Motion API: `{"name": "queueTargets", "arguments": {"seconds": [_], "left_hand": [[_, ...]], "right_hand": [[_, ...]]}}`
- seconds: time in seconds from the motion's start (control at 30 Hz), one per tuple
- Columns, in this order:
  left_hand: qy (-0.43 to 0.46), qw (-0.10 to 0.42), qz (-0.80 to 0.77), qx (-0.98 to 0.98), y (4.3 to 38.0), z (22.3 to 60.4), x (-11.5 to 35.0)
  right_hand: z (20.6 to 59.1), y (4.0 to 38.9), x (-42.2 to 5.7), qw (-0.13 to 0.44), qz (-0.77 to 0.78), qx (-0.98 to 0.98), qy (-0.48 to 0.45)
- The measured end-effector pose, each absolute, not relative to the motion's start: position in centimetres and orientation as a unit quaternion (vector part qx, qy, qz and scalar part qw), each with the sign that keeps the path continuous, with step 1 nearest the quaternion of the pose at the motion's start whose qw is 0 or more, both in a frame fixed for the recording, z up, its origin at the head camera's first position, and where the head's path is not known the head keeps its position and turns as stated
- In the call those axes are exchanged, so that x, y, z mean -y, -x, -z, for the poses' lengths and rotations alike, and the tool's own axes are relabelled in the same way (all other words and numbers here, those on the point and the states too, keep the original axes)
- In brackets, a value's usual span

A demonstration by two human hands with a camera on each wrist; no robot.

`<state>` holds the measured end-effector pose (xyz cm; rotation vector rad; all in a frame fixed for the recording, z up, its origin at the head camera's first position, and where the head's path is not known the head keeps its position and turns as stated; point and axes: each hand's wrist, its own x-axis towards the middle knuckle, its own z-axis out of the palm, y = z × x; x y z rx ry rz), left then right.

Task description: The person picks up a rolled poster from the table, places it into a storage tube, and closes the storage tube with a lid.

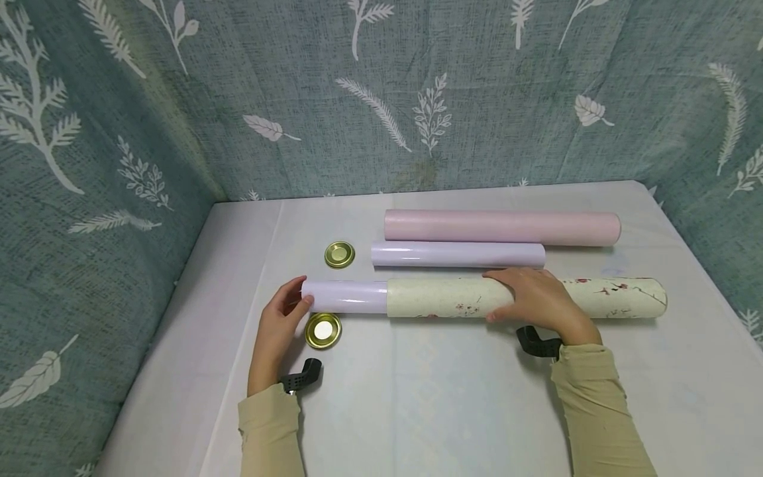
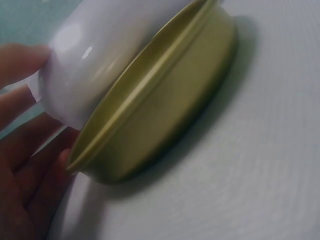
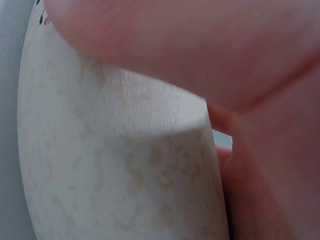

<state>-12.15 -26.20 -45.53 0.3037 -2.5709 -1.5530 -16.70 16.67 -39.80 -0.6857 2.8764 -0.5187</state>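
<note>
A cream tube [image 1: 429, 297] with a red blossom print lies across the table, and a glossy lilac tube [image 1: 346, 296] sticks out of its left end. My left hand [image 1: 280, 318] holds the lilac tube's free end between thumb and fingers; in the left wrist view the thumb [image 2: 22, 62] presses its shiny side. My right hand [image 1: 539, 301] is laid over the cream tube right of its middle, thumb on the near side and fingers over the far side. In the right wrist view the palm hides part of the cream tube [image 3: 120, 175].
A gold lid [image 1: 323, 330] with a white centre lies just in front of the lilac tube, close to my left hand. Another gold lid [image 1: 339, 254] is farther back. Behind the cream tube lie a second lilac tube [image 1: 459, 254] and a longer pink tube [image 1: 501, 227].
</note>
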Motion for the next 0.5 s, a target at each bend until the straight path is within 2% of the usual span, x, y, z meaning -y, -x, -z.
{"name": "queueTargets", "arguments": {"seconds": [0.5], "left_hand": [[-0.065, 0.062, 0.521, 0.849, 12.26, 45.57, 25.94]], "right_hand": [[39.68, 16.55, -16.63, 0.069, 0.171, -0.955, 0.233]]}}
